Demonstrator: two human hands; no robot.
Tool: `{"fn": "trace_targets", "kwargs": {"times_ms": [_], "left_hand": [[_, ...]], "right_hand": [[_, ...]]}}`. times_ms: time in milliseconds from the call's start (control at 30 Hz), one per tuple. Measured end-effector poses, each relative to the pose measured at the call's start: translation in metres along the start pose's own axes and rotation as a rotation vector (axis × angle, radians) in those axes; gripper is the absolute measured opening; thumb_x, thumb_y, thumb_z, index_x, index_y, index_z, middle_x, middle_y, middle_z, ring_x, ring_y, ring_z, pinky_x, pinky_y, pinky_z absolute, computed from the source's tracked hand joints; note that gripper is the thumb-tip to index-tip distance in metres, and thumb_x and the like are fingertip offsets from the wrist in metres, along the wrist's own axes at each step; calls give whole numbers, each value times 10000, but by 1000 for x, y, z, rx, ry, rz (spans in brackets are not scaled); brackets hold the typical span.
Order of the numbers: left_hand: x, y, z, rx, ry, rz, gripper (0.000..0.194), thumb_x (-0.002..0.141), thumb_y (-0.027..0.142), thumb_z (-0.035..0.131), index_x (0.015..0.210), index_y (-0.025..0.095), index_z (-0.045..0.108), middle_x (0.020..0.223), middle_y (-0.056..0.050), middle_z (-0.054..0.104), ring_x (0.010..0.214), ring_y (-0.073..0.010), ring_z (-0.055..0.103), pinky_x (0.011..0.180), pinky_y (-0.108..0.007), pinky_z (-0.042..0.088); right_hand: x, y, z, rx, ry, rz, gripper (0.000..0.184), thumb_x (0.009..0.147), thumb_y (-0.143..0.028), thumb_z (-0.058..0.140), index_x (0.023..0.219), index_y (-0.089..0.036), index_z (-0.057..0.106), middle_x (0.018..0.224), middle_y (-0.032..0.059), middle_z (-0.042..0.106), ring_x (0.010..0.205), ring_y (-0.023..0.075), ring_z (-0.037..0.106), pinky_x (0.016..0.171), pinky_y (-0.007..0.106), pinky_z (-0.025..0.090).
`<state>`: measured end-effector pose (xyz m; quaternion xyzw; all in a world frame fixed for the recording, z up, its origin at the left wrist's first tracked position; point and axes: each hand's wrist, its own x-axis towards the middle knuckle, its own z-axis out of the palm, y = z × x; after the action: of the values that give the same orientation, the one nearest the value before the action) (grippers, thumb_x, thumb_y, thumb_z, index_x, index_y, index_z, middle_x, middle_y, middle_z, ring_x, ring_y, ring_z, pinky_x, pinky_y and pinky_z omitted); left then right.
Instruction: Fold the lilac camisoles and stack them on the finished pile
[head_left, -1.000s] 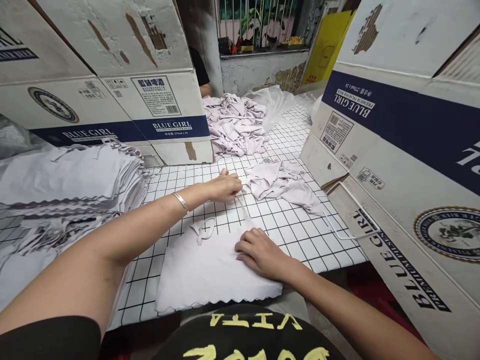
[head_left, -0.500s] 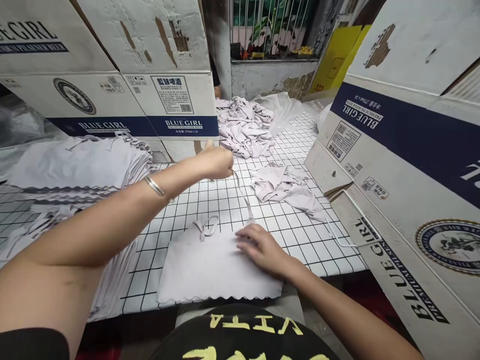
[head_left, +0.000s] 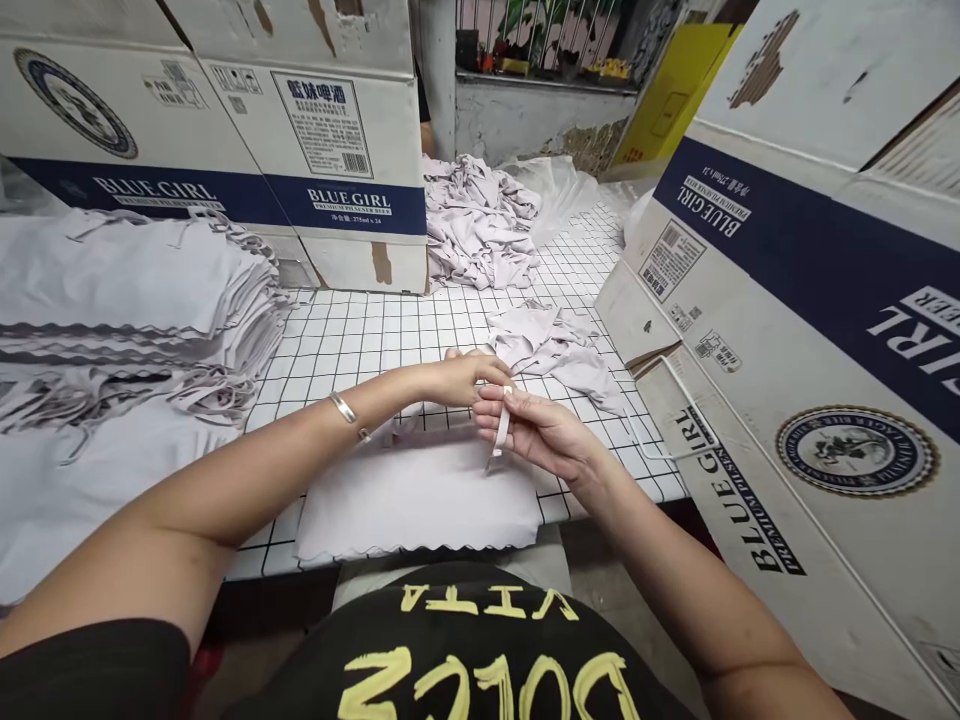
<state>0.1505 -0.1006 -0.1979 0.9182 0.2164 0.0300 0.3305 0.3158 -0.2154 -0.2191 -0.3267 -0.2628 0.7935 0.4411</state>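
Note:
A pale lilac camisole (head_left: 420, 500) with a wavy hem lies flat at the table's front edge, its upper part partly hidden under my left forearm. One thin strap (head_left: 502, 432) rises from its right side to my fingers. My right hand (head_left: 544, 432), palm turned up, pinches this strap between thumb and fingers. Meeting it from the left, my left hand (head_left: 466, 380) has its fingertips closed at the strap's upper end. The exact grip of those left fingertips is partly hidden.
Stacked camisoles (head_left: 127, 280) lie on the left of the checked tabletop (head_left: 352, 330). A crumpled garment (head_left: 559, 345) is just beyond my hands, with a larger heap (head_left: 480, 220) behind. Cardboard boxes stand at left (head_left: 360, 240) and right (head_left: 847, 330); a white wire frame (head_left: 694, 410) leans by the right one.
My left hand has come down and right, from pulling the strap out at length to meeting my right hand. The right hand has lifted off the cloth, turned palm up and taken the strap.

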Motion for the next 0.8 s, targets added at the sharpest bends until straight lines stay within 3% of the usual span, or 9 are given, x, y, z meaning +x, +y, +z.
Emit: {"fn": "trace_targets", "kwargs": {"times_ms": [67, 167, 300, 400, 500, 567, 667, 733, 800], "left_hand": [[9, -9, 12, -50, 111, 0, 228, 845, 259, 560, 972, 238, 749, 1201, -44, 652, 1202, -250, 492, 1068, -451, 235], [20, -25, 17, -125, 255, -54, 207, 838, 286, 578, 908, 224, 763, 1090, -34, 694, 1109, -225, 556, 1031, -399, 288], [25, -33, 15, -130, 258, -167, 207, 837, 302, 570, 884, 232, 758, 1059, -23, 688, 1082, -236, 558, 1011, -440, 269], [14, -21, 19, -22, 307, -332, 188, 834, 278, 575, 917, 223, 734, 1085, -44, 658, 1080, -255, 539, 991, -490, 228], [-13, 1, 37, 100, 410, -452, 169, 852, 298, 572, 925, 190, 680, 1028, -63, 642, 1024, -258, 533, 936, -465, 256], [-36, 15, 56, 112, 361, -463, 195, 879, 360, 554, 888, 185, 640, 957, -56, 647, 972, -256, 530, 902, -449, 266], [-65, 25, 89, 139, 287, -492, 246, 871, 426, 581, 950, 194, 605, 986, -69, 646, 986, -278, 505, 876, -451, 256], [-74, 27, 105, 170, 303, -512, 264, 866, 415, 601, 1019, 201, 582, 1048, -84, 634, 1027, -292, 482, 870, -447, 250], [-76, 26, 113, 156, 298, -526, 213, 872, 376, 602, 994, 204, 576, 1050, -78, 626, 1038, -287, 472, 857, -432, 249]], "right_hand": [[-6, -1, -2, -78, 28, -7, 215, 847, -248, 659, 1028, -132, 670, 946, 87, 723, 887, 171, 681, 898, 347, 526], [-18, 1, -10, -292, 22, 58, 247, 820, -329, 703, 966, -130, 692, 889, 88, 734, 837, 170, 686, 856, 330, 522], [-30, 4, -26, -679, -26, 148, 315, 816, -435, 684, 898, -135, 729, 889, 81, 728, 817, 162, 653, 807, 315, 501], [-29, 3, -38, -840, 33, 133, 356, 814, -485, 666, 801, -139, 746, 807, 58, 707, 752, 141, 620, 741, 287, 492], [-25, -2, -47, -681, 178, 96, 348, 822, -483, 659, 861, -149, 747, 686, 15, 649, 582, 82, 547, 559, 220, 450], [-23, -5, -50, -478, 212, 114, 292, 776, -400, 730, 945, -161, 732, 751, 17, 665, 595, 73, 568, 517, 191, 439], [-19, -7, -50, -293, 204, 170, 329, 676, -249, 818, 979, -169, 716, 956, 69, 706, 847, 135, 660, 687, 220, 525], [-16, -4, -48, -282, 206, 162, 285, 693, -264, 811, 946, -169, 722, 1039, 87, 700, 954, 167, 653, 796, 270, 534], [-11, -1, -46, -365, 219, 89, 248, 744, -337, 774, 920, -167, 736, 1029, 78, 695, 909, 152, 643, 788, 278, 525]]}}
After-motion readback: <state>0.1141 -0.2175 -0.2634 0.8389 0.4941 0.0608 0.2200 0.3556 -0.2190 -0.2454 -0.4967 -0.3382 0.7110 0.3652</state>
